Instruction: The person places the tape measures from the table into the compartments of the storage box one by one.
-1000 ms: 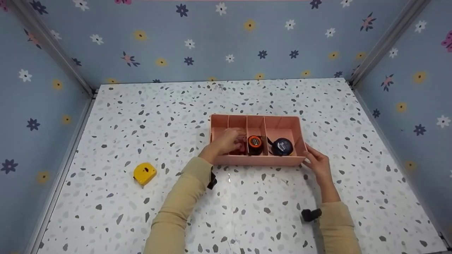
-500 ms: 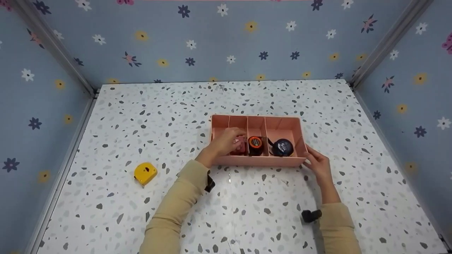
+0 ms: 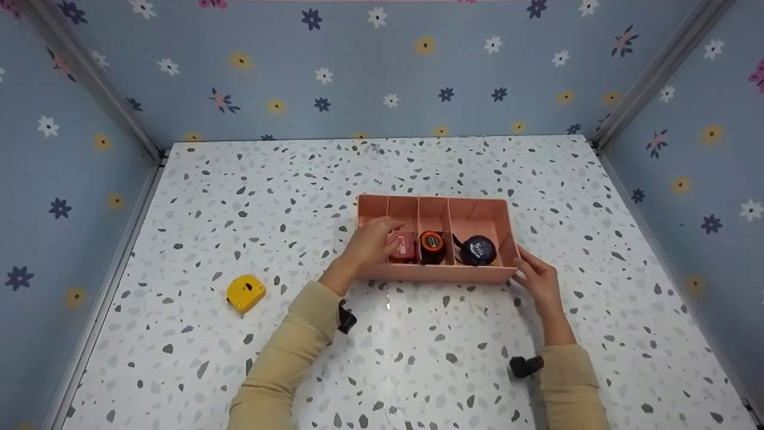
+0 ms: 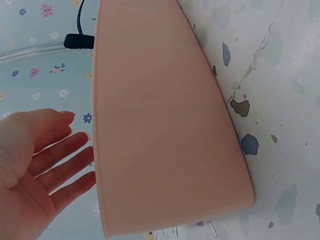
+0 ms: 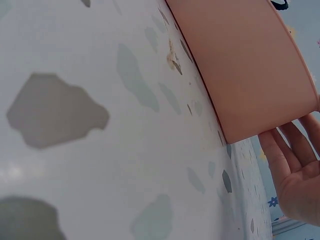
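Observation:
A pink divided box (image 3: 439, 273) lies on the speckled tabletop. My left hand (image 3: 371, 243) reaches over its left part, fingers loosely extended; in the left wrist view the left hand (image 4: 37, 165) shows beyond the box wall, holding nothing. Just by its fingertips a red tape measure (image 3: 406, 246) lies in the second compartment. An orange-and-black tape measure (image 3: 431, 246) occupies the third, and a dark blue one marked 5m, a round tape measure (image 3: 478, 249), sits in the wide right compartment. Against the box's right end rests my right hand (image 3: 539, 278), fingers touching the outer wall (image 5: 250, 75).
A yellow tape measure (image 3: 246, 292) lies on the table (image 3: 179, 346) to the left of the box. Flower-patterned panels (image 3: 382, 71) enclose the back and both sides. Black camera mounts (image 3: 526, 365) project from the wrists.
My left hand loosens from the red tape measure and draws back to the left, leaving more of it visible in its compartment. The right hand stays at the box's right end.

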{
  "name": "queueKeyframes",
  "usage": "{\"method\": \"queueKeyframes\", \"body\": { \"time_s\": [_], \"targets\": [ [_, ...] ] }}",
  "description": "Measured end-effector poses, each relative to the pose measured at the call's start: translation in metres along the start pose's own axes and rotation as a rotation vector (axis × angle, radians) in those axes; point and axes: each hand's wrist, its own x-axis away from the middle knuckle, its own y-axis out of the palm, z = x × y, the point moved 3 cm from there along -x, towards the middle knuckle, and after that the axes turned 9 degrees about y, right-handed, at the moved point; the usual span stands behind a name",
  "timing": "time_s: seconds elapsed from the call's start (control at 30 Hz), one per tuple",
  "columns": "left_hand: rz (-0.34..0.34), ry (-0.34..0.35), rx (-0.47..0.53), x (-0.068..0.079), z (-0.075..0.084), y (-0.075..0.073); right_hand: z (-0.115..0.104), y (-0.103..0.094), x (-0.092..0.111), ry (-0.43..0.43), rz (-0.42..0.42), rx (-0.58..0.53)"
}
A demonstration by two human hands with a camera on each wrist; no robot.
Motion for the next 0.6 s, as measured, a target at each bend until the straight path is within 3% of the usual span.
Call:
{"method": "queueKeyframes", "body": {
  "time_s": [0.3,0.6],
  "targets": [
    [0.034,-0.031,-0.065,0.017,-0.004,-0.013,0.000,0.001,-0.001,0.031,0.005,-0.001],
    [0.000,-0.095,-0.047,0.037,-0.009,-0.021,0.000,0.001,0.001,0.021,0.006,0.002]
  ]
}}
